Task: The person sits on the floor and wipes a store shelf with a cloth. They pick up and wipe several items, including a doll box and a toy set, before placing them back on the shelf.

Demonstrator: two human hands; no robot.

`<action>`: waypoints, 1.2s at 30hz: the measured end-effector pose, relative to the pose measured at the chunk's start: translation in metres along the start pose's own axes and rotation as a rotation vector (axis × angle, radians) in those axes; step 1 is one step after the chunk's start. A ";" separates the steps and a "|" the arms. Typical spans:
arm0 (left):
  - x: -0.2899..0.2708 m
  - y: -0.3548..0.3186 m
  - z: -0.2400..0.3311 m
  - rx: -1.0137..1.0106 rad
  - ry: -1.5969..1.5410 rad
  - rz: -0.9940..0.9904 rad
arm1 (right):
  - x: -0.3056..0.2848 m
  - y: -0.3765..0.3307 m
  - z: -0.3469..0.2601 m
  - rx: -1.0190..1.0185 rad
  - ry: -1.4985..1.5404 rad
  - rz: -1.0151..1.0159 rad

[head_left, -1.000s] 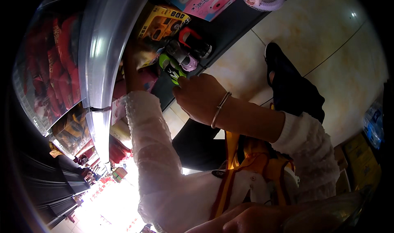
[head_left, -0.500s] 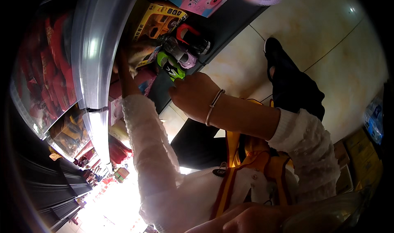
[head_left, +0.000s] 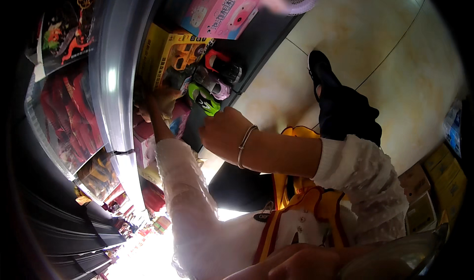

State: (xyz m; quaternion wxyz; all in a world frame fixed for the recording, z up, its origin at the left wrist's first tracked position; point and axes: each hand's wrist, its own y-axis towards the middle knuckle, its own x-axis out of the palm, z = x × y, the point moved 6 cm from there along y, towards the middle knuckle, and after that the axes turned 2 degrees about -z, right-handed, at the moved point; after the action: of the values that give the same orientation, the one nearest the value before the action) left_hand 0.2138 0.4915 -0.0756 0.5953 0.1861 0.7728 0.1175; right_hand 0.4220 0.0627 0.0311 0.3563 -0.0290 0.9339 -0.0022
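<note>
My right hand (head_left: 224, 132), with a thin metal bangle (head_left: 245, 144) at the wrist, is curled nearly closed around the tail of a lime-green plastic toy car with black markings (head_left: 205, 100). The car sits just beyond my knuckles, at the front edge of the dark shelf (head_left: 256, 48). My left hand (head_left: 160, 102) reaches further in, under the grey metal shelf lip (head_left: 113, 82). Its fingers are bent against a yellow cardboard toy box (head_left: 170, 58), but I cannot tell whether they grip anything.

The car's long axis runs away from my right hand, its nose pointing up and slightly left toward 2 more toy cars, a grey-and-pink one (head_left: 210, 80) and a red-and-black one (head_left: 222, 65), lined up just past it. A pink printed box (head_left: 219, 11) lies beyond those.

To handle it well, I judge I should keep my grip low on the body, wheels level, and avoid nudging the neighbours.
</note>
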 end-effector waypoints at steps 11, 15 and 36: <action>-0.103 -0.050 0.142 0.430 -0.590 -0.193 | 0.006 -0.001 0.006 0.067 -0.102 -0.232; -0.159 -0.074 0.178 0.529 -0.920 -0.079 | 0.023 0.001 0.012 0.159 -0.365 -0.394; -0.354 -0.223 0.224 1.176 -1.283 -0.179 | 0.041 0.000 0.019 0.189 -0.402 -0.501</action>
State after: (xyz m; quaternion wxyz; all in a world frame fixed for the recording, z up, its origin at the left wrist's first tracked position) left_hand 0.4754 0.1296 0.0852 0.7297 0.4319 0.2359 -0.4746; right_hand 0.4045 0.0605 -0.0105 0.5230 -0.2243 0.8044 -0.1707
